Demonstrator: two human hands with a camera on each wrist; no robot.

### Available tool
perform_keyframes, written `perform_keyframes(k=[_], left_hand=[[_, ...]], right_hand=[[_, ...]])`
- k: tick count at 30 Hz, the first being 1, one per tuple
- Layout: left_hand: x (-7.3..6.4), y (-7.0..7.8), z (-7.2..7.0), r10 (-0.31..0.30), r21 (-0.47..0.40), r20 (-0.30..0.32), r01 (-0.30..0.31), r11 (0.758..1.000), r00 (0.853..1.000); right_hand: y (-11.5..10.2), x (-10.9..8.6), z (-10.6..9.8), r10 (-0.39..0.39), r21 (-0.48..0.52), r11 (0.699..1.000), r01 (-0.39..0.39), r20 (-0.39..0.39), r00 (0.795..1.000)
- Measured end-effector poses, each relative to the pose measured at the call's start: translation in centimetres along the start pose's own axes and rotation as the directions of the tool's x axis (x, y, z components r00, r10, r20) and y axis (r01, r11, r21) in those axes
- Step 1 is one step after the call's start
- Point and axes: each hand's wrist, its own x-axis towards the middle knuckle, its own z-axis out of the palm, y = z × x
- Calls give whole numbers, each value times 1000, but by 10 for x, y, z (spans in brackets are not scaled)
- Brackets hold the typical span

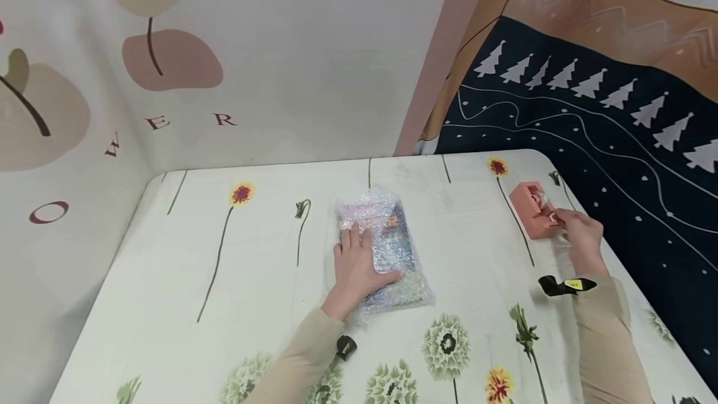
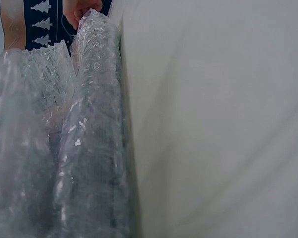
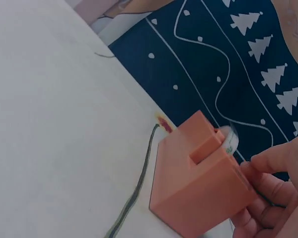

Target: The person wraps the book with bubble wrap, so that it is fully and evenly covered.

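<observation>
While left grip (image 1: 357, 270) splays — right grip (image 1: 583, 234) pinches tape (image 3: 230, 141).

Clad in plain beige long sleeves (image 1: 608, 338), lightly creased. Fitted on the right with an elongated black wrist device (image 1: 552, 286) bearing a bright yellow label (image 1: 574, 284); on the left, with a compact black unit (image 1: 346, 347).

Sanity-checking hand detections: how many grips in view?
2. The left grip lies spread on the bubble-wrapped package; the right grip pinches at the near end of the pink tape dispenser. No others visible; none appears hidden.
</observation>
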Motion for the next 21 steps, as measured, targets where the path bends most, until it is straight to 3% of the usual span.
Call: perform_keyframes(k=[2, 5, 8, 12, 16, 21], left_hand=[[0, 0, 0, 0, -1, 2, 0, 1000, 1000], [0, 0, 0, 2, 2, -3, -2, 1000, 1000], [-1, 0, 0, 6, 7, -13, -6, 1000, 1000], [0, 0, 1, 10, 10, -17, -10, 1000, 1000], [0, 0, 1, 7, 6, -3, -7, 1000, 1000], [0, 0, 1, 5, 8, -9, -5, 1000, 1000]], right_hand=[[4, 8, 2, -80, -82, 993, 80, -2, 997], [5, 16, 7, -205, -214, 956, 201, 1, 979], [3, 25, 11, -267, -289, 919, 269, 48, 962], [0, 33, 14, -302, -372, 869, 326, 123, 945], [-1, 36, 15, -315, -442, 828, 346, 144, 938], [-1, 36, 15, -313, -449, 821, 352, 162, 936]])
